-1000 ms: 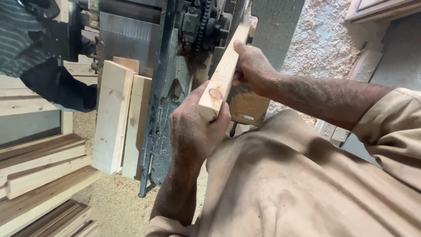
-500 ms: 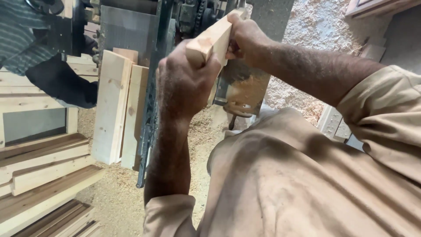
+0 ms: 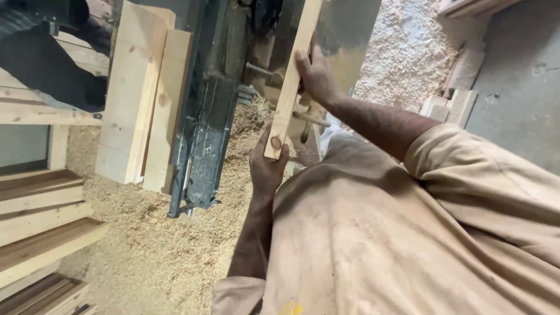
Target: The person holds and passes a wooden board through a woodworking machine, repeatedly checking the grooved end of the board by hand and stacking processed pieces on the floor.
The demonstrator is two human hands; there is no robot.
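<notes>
The floor (image 3: 146, 256) is covered in soft, pale sawdust, and a big heap of wood shavings (image 3: 408, 52) lies further back beside a grey wall (image 3: 519, 87). Flat wooden boards (image 3: 137, 93) lean upright against a dark metal machine (image 3: 204, 134). More planks (image 3: 35, 227) lie stacked on the left, and a few small wood blocks (image 3: 452, 105) rest near the wall.

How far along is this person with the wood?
Done, it seems: sawdust heaped on the floor and planed boards leaning by the machine. In hand: a wooden strip, left hand at its near end, right hand higher up. What remains cannot be told.
</notes>
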